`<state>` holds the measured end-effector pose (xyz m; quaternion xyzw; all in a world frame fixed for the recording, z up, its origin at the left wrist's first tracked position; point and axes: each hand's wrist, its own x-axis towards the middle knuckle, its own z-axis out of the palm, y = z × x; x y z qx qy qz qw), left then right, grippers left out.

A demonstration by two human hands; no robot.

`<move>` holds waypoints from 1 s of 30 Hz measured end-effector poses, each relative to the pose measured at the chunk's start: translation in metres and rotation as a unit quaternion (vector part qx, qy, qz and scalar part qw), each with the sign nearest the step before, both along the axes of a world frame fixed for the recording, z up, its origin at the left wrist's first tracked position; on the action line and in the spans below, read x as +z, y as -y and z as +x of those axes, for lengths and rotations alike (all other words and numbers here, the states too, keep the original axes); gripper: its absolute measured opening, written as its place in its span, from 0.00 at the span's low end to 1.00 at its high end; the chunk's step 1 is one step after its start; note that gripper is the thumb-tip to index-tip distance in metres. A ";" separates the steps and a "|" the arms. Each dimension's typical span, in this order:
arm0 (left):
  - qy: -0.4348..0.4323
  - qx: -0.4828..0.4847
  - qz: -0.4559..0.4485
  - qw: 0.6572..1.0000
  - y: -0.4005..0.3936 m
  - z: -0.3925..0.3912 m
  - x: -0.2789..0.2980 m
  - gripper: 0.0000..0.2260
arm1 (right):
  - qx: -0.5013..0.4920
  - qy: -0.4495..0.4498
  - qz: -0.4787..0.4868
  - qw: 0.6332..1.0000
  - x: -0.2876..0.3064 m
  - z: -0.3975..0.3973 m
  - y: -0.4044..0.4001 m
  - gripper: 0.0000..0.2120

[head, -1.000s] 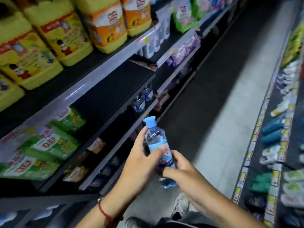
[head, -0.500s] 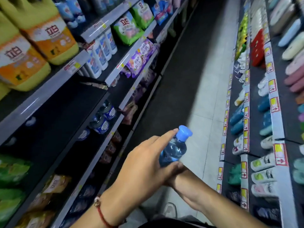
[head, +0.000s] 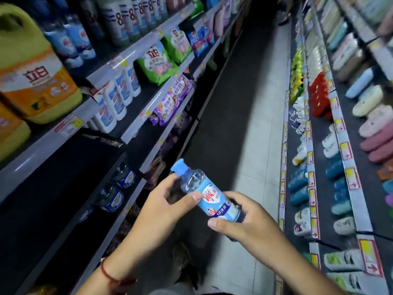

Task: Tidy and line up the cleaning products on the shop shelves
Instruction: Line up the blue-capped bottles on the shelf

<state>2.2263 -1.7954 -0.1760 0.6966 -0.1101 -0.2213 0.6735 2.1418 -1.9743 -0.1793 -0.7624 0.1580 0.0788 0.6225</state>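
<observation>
A small clear blue bottle [head: 204, 192] with a blue cap and a blue-and-red label is held over the aisle, tilted with its cap up and to the left. My left hand [head: 157, 209] pinches its neck and shoulder between thumb and fingers. My right hand [head: 244, 222] grips its lower half, fingers curled round the base. Two matching blue bottles [head: 119, 186] stand on a dark lower shelf [head: 89, 211] to the left, below my left hand.
The left shelving carries big yellow jugs [head: 36, 79], white bottles [head: 119, 96], and green [head: 157, 64] and purple bags [head: 172, 99]. Slippers [head: 338, 184] fill the right-hand racks. The tiled aisle floor [head: 251, 128] runs between them.
The view has swung right and up along the aisle. The bottle has tipped from cap-right to cap-left, and my right hand has come into full view round its base.
</observation>
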 end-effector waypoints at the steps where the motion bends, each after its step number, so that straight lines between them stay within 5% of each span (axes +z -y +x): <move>1: 0.002 0.001 0.008 1.000 -0.003 0.018 0.000 0.16 | -0.003 0.010 -0.039 0.999 0.002 0.019 0.000 0.21; 4: 0.008 0.010 0.029 1.000 -0.013 0.065 0.000 0.12 | -0.001 0.029 -0.139 0.990 0.010 0.074 -0.001 0.22; 10: 0.052 0.035 0.040 0.997 -0.023 0.148 0.013 0.11 | 0.025 0.070 -0.162 0.984 0.022 0.168 -0.010 0.19; 19: 0.159 0.101 0.125 0.974 -0.038 0.229 0.033 0.11 | 0.105 -0.009 0.131 0.986 0.021 0.277 -0.022 0.21; 26: 0.271 0.192 0.344 0.878 -0.043 0.284 0.044 0.28 | 0.180 -0.081 0.328 0.924 0.027 0.374 -0.020 0.28; 30: 0.269 0.228 0.435 0.828 -0.040 0.307 0.048 0.29 | 0.227 -0.034 0.273 0.934 0.041 0.434 -0.017 0.25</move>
